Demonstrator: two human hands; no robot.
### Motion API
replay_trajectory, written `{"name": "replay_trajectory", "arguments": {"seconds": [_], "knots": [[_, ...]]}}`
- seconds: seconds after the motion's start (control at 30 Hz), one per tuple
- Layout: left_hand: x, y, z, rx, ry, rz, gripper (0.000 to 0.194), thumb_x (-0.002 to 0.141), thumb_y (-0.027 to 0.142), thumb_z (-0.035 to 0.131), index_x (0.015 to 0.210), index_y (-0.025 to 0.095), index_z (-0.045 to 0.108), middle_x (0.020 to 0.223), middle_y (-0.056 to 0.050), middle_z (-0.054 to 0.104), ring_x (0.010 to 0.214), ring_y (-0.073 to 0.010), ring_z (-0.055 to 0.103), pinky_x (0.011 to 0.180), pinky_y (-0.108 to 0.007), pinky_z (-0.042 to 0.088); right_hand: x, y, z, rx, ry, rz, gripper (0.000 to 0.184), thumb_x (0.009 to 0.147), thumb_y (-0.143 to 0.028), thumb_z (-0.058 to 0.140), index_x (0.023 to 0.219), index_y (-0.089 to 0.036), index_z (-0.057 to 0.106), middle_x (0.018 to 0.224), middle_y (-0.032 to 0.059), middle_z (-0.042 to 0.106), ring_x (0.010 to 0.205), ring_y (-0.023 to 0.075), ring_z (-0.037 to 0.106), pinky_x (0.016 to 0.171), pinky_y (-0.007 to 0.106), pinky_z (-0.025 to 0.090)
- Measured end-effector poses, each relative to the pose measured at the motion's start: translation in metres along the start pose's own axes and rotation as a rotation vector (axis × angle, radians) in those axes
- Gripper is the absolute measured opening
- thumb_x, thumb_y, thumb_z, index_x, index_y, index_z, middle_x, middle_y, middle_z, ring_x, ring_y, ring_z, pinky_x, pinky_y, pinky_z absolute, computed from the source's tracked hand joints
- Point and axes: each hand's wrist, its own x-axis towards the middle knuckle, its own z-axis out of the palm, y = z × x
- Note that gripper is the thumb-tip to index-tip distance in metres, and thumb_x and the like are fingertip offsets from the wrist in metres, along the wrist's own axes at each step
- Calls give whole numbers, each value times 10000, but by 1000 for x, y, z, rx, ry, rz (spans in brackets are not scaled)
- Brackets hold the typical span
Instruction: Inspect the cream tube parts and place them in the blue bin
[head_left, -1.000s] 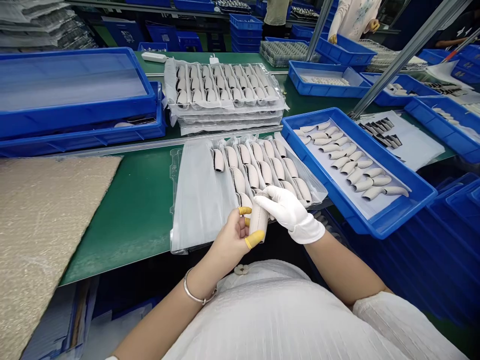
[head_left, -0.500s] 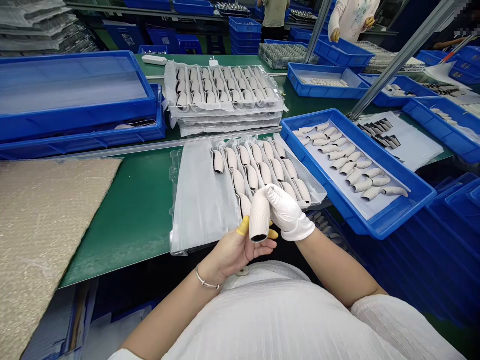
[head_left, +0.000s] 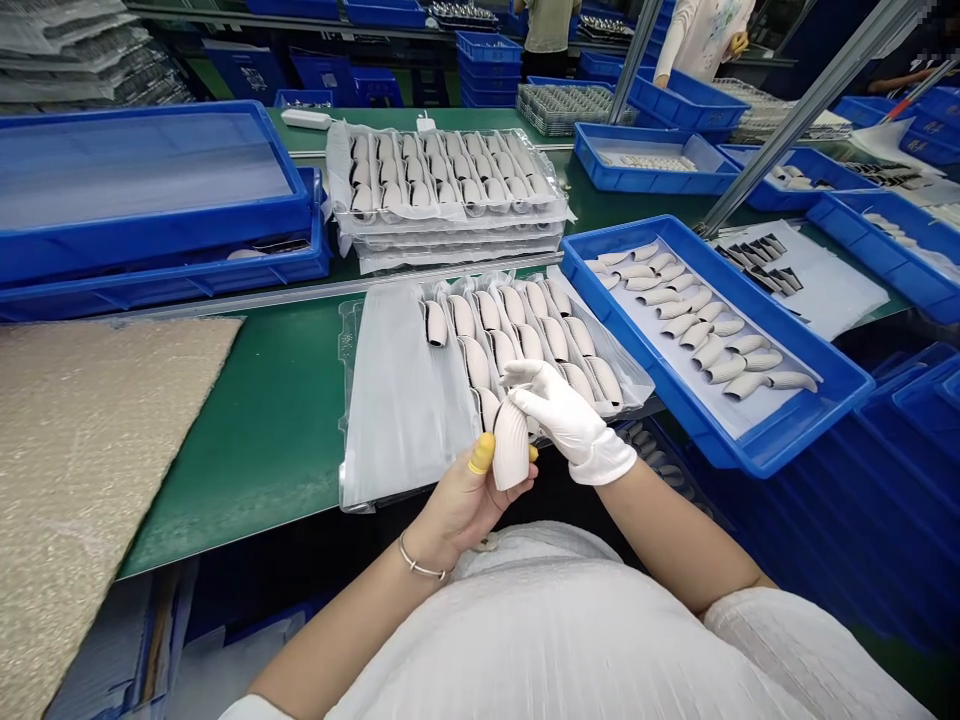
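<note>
A cream, finely ribbed, curved hollow shell piece [head_left: 512,445] is held upright above the near edge of a tray. My left hand [head_left: 469,500], with yellow finger cots on some fingertips, is closed around its lower part. At its upper end are the fingers of my right hand [head_left: 574,420], in a white glove; they grip the top, the contact partly hidden. Behind both hands, a clear plastic tray [head_left: 347,400] lined with white sheet [head_left: 409,400] bears rows of similar pieces [head_left: 530,342]. The left part of the sheet lies flat.
A blue bin [head_left: 757,460] with more shell pieces [head_left: 709,350] stands to the right. Stacked filled trays [head_left: 450,215] are behind. Blue bins [head_left: 150,240] and a tan foam sheet [head_left: 97,430] lie left. A metal post [head_left: 795,120] rises at right. Another person [head_left: 705,40] works beyond.
The shell piece has turned in my hands, so its dark open end no longer faces me. My right hand's fingers have loosened and stretched leftward over its top.
</note>
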Motion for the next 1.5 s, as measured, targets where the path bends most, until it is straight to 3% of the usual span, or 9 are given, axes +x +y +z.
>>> {"name": "replay_trajectory", "arguments": {"seconds": [0.2,0.37,0.47,0.73,0.83,1.0,1.2,1.37,1.5], "knots": [[0,3,5,133,35,139,486,684,520,844,962,142,719,851,-48,737,754,-145,679,723,-248,575,-12,-14,3,-373,-33,-32,842,778,-424,795,1502,-275,392,1528,97,432,1384,279,444,1144,475,393],[-1,1,2,183,27,103,477,724,521,819,996,148,701,886,-62,732,765,-155,675,731,-263,555,-6,-15,4,-272,77,-3,779,803,-426,760,1479,-224,429,1488,129,479,1361,279,485,1135,471,423],[-2,0,1,170,45,62,466,743,513,809,1008,148,693,909,-71,732,781,-161,686,755,-277,561,-1,-15,2,-242,132,-16,801,820,-420,739,1507,-212,384,1531,140,431,1385,282,463,1137,465,429],[1,10,1,13,144,80,427,834,518,724,974,115,722,848,-64,729,732,-136,674,723,-236,578,-40,-12,11,-702,-126,-385,1097,713,-469,852,1595,-230,245,1651,161,194,1533,354,175,1239,543,218],[1,12,-1,-103,161,30,404,923,495,622,987,107,712,829,-64,722,686,-116,675,686,-220,592,-43,-12,8,-649,-135,-401,1067,746,-489,829,1599,-264,230,1656,136,201,1537,353,162,1237,543,228],[-1,9,1,-169,90,13,414,987,465,516,969,99,711,813,-76,719,717,-138,691,717,-254,614,-26,-10,6,-563,150,-278,852,880,-435,701,1588,-264,259,1625,111,297,1509,308,269,1238,520,250],[-2,3,-4,-184,85,42,340,956,452,591,966,136,716,851,-59,732,767,-132,693,815,-270,603,-30,-14,4,-708,80,-412,968,825,-480,758,1600,-249,225,1650,121,228,1534,317,193,1251,520,213],[1,3,-6,-135,103,23,380,891,512,665,937,139,719,833,-52,732,763,-135,694,736,-240,598,-39,-24,1,-773,-118,-454,1051,757,-442,829,1602,-272,228,1656,118,204,1538,361,149,1241,552,215],[1,4,-3,-150,91,52,358,912,494,644,961,149,725,878,-43,736,784,-122,686,815,-261,595,-32,-23,1,-699,32,-421,943,823,-429,777,1590,-250,259,1634,123,268,1521,328,231,1244,508,241]]}}
